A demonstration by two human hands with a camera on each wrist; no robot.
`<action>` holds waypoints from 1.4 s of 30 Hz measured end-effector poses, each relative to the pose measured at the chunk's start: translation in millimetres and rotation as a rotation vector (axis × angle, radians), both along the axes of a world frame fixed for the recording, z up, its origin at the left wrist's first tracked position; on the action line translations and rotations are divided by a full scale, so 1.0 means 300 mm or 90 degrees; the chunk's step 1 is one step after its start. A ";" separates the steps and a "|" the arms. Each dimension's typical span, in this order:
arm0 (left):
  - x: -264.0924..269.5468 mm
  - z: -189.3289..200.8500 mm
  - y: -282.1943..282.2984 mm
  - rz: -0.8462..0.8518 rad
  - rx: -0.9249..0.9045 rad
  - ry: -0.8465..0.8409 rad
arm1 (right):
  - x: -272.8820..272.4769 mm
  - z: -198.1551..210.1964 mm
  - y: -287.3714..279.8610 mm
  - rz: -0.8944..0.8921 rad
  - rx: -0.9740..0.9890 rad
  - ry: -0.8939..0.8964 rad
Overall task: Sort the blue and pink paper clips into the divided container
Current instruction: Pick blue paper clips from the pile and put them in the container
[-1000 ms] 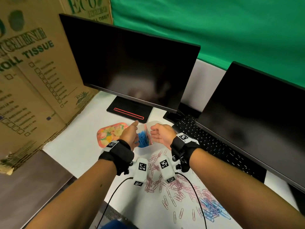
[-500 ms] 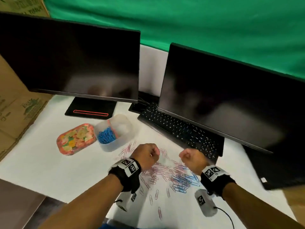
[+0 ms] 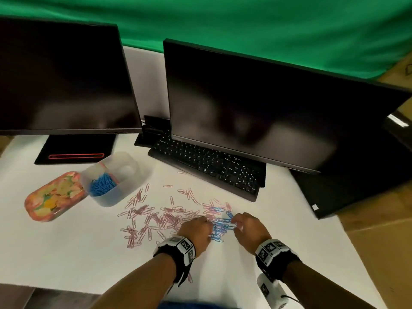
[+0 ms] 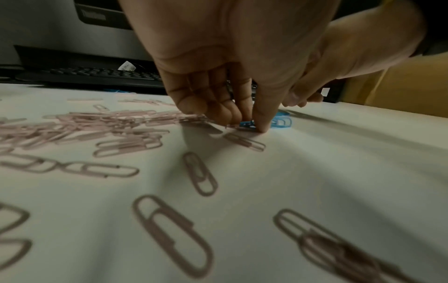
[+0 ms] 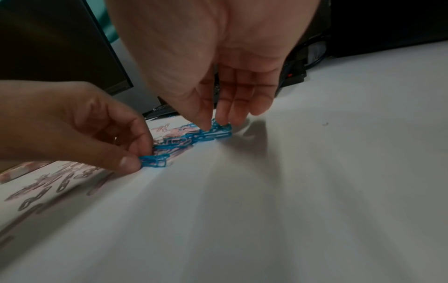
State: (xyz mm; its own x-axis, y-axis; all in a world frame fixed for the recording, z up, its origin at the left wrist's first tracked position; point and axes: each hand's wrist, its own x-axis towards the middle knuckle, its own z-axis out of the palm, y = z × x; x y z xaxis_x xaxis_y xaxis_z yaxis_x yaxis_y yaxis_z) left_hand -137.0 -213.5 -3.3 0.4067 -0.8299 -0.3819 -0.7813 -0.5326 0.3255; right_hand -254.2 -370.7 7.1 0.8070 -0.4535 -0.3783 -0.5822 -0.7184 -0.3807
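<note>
A translucent divided container (image 3: pixel 131 172) stands at the left, with blue clips (image 3: pixel 101 187) in its near compartment. Pink paper clips (image 3: pixel 160 217) lie scattered across the white table. A small heap of blue paper clips (image 3: pixel 220 228) sits between my hands. My left hand (image 3: pixel 207 226) is at the heap's left side; its thumb and fingers pinch a blue clip (image 4: pixel 247 124) on the table. My right hand (image 5: pixel 213 121) is at the far right end, thumb and fingertips closed on blue clips (image 5: pixel 218 130). Pink clips (image 4: pixel 201 174) lie loose near my left wrist.
A floral tin (image 3: pixel 53 196) lies left of the container. A black keyboard (image 3: pixel 209 163) and two dark monitors (image 3: pixel 256 108) stand behind the clips, with a monitor base (image 3: pixel 75 150) at the back left. The table's front edge (image 3: pixel 44 288) is near my forearms.
Both hands left the container a second ago, came back over the loose clips, and have dropped onto the blue heap, fingers now closed on clips.
</note>
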 end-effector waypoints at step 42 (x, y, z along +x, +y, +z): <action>0.176 0.054 0.008 0.615 -0.313 0.658 | 0.081 -0.011 -0.070 -0.281 0.310 -0.081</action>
State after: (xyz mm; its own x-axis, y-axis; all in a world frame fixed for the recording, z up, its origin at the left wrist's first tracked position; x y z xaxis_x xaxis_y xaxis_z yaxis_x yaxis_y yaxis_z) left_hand -84.3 -211.2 12.9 0.5900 -0.5338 -0.6057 0.4796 -0.3717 0.7949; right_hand -229.9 -391.6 3.9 0.6362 -0.5530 -0.5379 -0.7117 -0.1516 -0.6859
